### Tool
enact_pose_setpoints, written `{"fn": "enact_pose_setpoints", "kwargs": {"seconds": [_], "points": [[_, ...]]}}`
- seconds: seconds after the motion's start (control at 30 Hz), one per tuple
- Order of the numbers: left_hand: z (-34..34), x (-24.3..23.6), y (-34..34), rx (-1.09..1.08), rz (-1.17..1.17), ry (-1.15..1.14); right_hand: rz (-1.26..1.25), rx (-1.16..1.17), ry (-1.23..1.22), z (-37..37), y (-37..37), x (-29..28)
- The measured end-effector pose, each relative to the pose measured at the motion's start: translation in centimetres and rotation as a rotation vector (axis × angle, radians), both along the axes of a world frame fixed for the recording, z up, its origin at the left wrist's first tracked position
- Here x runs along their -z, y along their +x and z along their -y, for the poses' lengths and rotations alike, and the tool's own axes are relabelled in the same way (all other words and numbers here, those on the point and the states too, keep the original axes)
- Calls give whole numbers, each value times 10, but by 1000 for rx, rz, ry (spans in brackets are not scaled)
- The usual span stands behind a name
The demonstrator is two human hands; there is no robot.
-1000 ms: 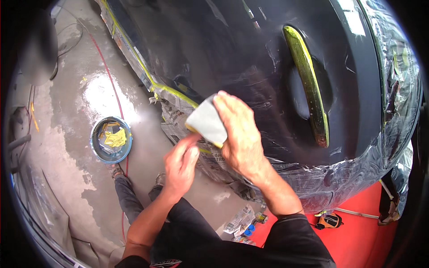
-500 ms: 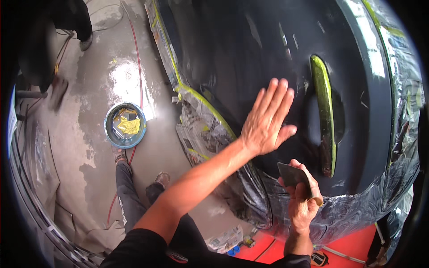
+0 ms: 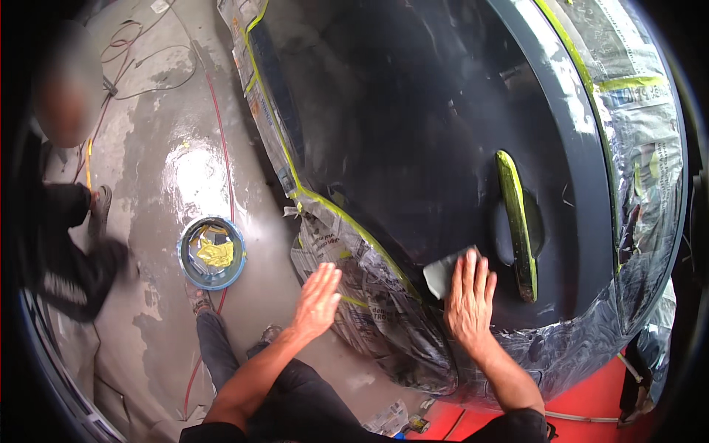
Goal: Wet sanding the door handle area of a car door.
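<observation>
My right hand [image 3: 470, 304] lies with its fingers stretched over a grey sheet of sandpaper [image 3: 439, 277], pressing it against the dark matte car door [image 3: 384, 162]. Part of the sheet sticks out to the left of the fingers; the rest is hidden beneath them. To the right of that hand is the door handle [image 3: 515, 214], wrapped in yellow-green tape. My left hand [image 3: 315, 304] hovers with nothing in it, fingers extended, by the newspaper masking [image 3: 347, 258] along the wheel arch.
A blue bucket [image 3: 240, 269] holding a yellow cloth and sheets stands on the wet grey floor. A red hose [image 3: 220, 125] runs past it. Another person [image 3: 66, 244] crouches at the left. Newspaper and plastic [image 3: 635, 140] cover the car's right side. Red floor [image 3: 473, 424] shows below.
My left hand has come off the door and moved down and left. My right hand, which held the sandpaper raised, has laid it on the door. The other person now shows more fully.
</observation>
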State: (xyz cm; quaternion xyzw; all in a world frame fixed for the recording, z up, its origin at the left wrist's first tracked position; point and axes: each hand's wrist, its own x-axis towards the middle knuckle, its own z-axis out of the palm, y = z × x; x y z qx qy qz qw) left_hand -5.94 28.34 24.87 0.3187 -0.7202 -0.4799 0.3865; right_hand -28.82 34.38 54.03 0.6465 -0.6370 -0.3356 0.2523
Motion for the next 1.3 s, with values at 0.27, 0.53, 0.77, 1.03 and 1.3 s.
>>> {"fn": "enact_pose_setpoints", "kwargs": {"seconds": [0.27,0.53,0.77,1.03,1.3], "points": [[36,59,93,-96,166,161,3,-266,-261,276,27,-6],[48,98,129,-102,200,280,-32,-247,-305,310,43,-27],[72,105,165,-109,208,340,-66,-170,-267,320,42,-43],[113,105,189,-128,246,381,-86,-415,-301,420,34,-67],[137,108,233,-124,334,413,-133,-116,-251,321,27,-94]]}}
